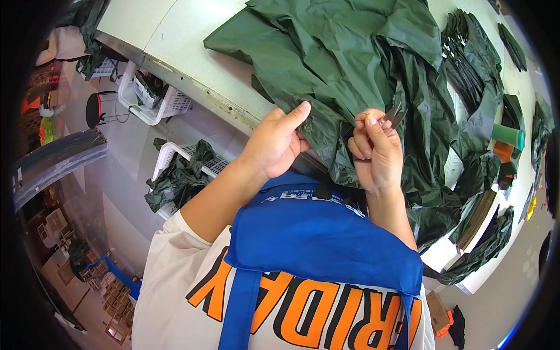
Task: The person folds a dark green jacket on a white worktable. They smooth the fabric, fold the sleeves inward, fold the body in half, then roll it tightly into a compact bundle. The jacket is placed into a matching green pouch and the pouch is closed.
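A dark green waterproof garment (326, 64) lies rumpled across the near edge of the worktable, its edge hanging toward my blue apron. My left hand (277, 140) grips that edge, thumb on top beside a round snap button (308, 126) and fingers curled underneath. To the right, my right hand (376, 149) is closed over the garment, thumb and forefinger pinched together. Small metal thread snips (398, 116) stick out from this hand, blades pointing away to the right. Whether a thread lies in the pinch is too small to tell.
The white worktable (169, 29) has a metal front edge. Stacked green pieces (464, 52) and a green roll (508, 136) lie at the right. White baskets (175, 105) with dark garments stand at the left, near a stool (93, 109). Part of another person (49, 49) shows far left.
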`<move>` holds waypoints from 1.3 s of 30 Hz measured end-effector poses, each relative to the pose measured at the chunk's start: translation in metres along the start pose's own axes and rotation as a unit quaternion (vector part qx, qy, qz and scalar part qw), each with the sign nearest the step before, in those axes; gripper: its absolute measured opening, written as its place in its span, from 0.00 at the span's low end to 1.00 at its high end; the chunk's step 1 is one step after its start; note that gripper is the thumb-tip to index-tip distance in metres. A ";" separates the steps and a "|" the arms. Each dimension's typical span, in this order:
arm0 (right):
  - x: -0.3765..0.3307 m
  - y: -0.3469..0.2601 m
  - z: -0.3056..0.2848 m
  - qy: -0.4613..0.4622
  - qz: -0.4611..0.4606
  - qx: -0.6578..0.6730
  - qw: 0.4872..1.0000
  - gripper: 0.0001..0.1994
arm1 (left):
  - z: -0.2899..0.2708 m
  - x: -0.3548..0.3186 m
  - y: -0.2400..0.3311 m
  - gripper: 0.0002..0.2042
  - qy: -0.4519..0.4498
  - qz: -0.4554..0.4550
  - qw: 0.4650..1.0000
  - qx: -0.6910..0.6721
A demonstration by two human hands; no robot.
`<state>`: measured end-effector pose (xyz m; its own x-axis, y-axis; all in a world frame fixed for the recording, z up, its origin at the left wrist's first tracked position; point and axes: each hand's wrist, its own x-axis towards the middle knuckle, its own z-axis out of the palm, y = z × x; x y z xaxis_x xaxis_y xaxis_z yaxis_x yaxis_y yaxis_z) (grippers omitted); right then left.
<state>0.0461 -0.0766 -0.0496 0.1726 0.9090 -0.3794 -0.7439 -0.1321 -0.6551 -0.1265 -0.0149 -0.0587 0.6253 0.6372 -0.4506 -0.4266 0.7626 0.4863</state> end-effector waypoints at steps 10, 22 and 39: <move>-0.042 -0.011 -0.017 -0.007 -0.198 -0.441 0.875 0.11 | 0.007 -0.006 0.004 0.14 0.019 -0.025 0.997 -0.068; -0.036 -0.004 0.002 0.053 -0.179 -0.544 0.818 0.13 | 0.012 -0.005 0.003 0.18 -0.002 -0.022 1.000 -0.021; -0.028 -0.003 0.015 0.060 -0.200 -0.550 0.809 0.14 | 0.015 -0.008 -0.002 0.15 -0.007 -0.009 1.000 -0.017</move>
<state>0.0343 -0.0960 -0.0273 0.3685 0.9296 -0.0099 0.4001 -0.1682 -0.9009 -0.1210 -0.0226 -0.0450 0.6420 0.6225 -0.4476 -0.4381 0.7769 0.4522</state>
